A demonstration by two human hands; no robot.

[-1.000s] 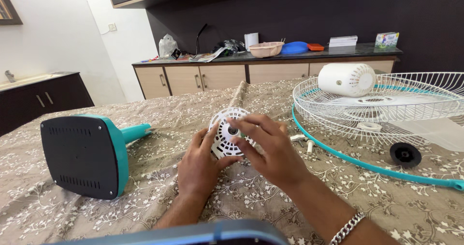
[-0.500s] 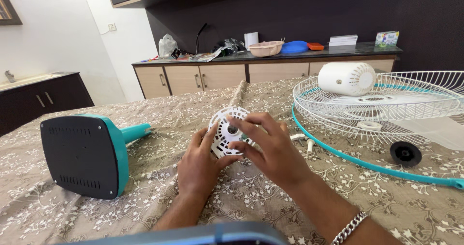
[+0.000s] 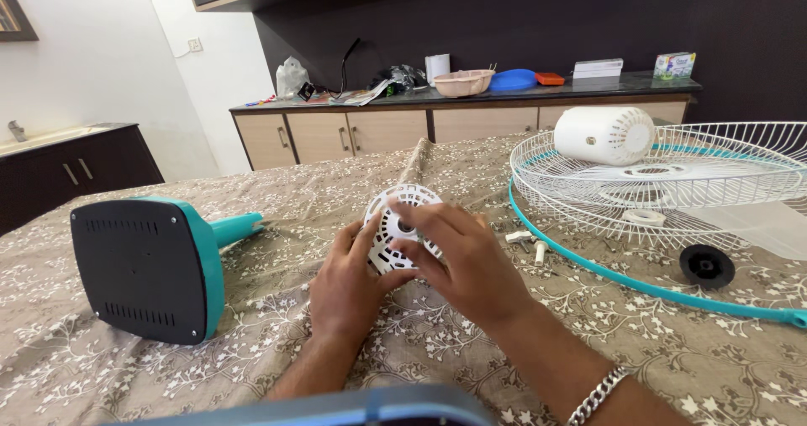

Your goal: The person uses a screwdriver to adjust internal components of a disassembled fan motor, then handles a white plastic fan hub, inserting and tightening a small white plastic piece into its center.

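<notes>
White plastic vented disc [image 3: 393, 234] at frame centre, tilted up above desk [image 3: 277, 317]. My left hand [image 3: 349, 283] cups lower rim, right hand [image 3: 466, 262] has fingers spread over face. Looks light, stiff, thin ribs likely brittle; grip solid outer rim, not slots.

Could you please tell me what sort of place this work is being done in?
Probably a home dining or living room: a floral tablecloth covers the work surface, a cabinet sideboard along the dark wall holds household clutter, and a dismantled fan's wire guard lies nearby.
</notes>
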